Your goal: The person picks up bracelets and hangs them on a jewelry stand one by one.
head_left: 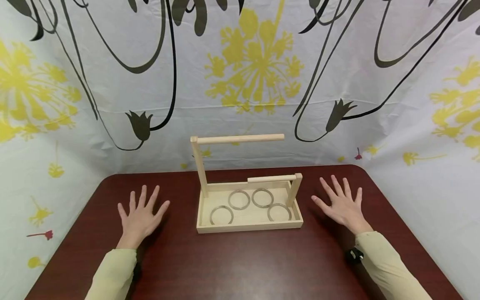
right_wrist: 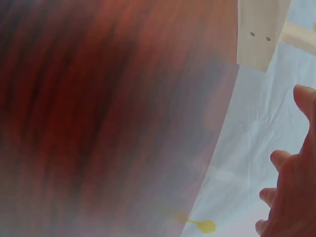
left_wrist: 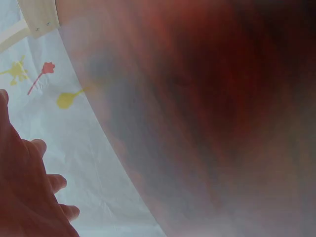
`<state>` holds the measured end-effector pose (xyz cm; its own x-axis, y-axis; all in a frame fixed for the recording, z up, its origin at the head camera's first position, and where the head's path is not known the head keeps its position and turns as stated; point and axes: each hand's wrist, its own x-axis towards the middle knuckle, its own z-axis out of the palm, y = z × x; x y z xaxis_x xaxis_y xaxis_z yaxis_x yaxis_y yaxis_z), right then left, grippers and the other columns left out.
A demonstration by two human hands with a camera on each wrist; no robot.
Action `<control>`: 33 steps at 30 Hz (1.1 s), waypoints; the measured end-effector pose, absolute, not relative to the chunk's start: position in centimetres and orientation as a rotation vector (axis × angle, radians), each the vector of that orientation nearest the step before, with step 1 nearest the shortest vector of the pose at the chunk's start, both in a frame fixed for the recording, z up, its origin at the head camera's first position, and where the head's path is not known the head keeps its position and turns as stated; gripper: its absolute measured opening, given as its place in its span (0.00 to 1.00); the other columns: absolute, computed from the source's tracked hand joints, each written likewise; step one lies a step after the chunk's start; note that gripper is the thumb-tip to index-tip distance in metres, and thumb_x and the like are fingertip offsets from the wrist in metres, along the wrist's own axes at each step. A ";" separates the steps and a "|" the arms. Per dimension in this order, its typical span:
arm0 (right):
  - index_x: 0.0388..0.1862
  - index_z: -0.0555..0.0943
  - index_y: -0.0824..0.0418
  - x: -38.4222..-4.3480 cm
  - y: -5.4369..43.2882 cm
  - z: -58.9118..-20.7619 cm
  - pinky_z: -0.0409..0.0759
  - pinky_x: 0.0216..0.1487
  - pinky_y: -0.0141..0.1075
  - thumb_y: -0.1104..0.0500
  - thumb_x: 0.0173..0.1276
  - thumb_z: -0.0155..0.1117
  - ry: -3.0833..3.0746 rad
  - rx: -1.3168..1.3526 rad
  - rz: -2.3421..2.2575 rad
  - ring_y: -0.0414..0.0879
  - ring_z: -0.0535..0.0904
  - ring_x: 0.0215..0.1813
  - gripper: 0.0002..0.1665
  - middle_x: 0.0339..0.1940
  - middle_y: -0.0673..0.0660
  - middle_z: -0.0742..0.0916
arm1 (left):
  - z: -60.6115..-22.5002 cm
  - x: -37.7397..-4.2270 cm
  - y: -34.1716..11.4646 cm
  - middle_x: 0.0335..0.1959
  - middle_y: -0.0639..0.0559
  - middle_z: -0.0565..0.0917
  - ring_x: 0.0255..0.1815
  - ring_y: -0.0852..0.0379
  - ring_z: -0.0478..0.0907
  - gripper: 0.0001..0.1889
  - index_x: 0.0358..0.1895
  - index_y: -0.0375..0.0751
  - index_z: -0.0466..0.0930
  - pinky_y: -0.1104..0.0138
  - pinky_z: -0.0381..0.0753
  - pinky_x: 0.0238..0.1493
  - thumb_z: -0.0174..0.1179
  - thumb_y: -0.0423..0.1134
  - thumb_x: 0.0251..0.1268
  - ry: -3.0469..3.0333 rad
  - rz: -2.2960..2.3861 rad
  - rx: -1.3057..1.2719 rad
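Both hands are spread with fingers straight, palms toward the dark red table [head_left: 240, 266], holding nothing. My left hand [head_left: 140, 218] is to the left of a pale wooden tray [head_left: 249, 228], my right hand [head_left: 345, 208] to its right. Two wooden posts rise from the tray, a tall one [head_left: 200, 166] at the left and a short one [head_left: 294, 189] at the right. Each carries a level rod; the upper rod [head_left: 240, 138] points right, the lower rod [head_left: 271, 178] points left. Several rings lie in the tray, among them one ring [head_left: 221, 206] at front left and another [head_left: 279, 204] at front right.
A white cloth [head_left: 240, 154] printed with yellow flowers and dark stems hangs behind the table and along both sides. A dark band [head_left: 354, 255] sits at the right sleeve's cuff. In the left wrist view the tray's end [left_wrist: 39, 17] shows at the corner.
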<state>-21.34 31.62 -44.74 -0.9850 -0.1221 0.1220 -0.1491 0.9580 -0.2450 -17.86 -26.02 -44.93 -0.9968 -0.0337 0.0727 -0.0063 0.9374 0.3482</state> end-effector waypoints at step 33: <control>0.64 0.72 0.62 -19.4 29.6 -44.0 0.36 0.66 0.66 0.36 0.64 0.61 -2.801 0.405 0.485 0.66 0.54 0.72 0.39 0.63 0.68 0.73 | -45.0 -18.4 -22.6 0.77 0.37 0.45 0.75 0.32 0.35 0.41 0.78 0.51 0.48 0.34 0.26 0.63 0.46 0.66 0.69 -2.994 -0.531 -0.100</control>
<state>-19.36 29.64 -43.99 -0.9248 -0.2251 0.3068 -0.3152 0.9049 -0.2862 -18.35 -22.58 -45.02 -0.9929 0.0470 0.1089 0.0816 0.9371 0.3393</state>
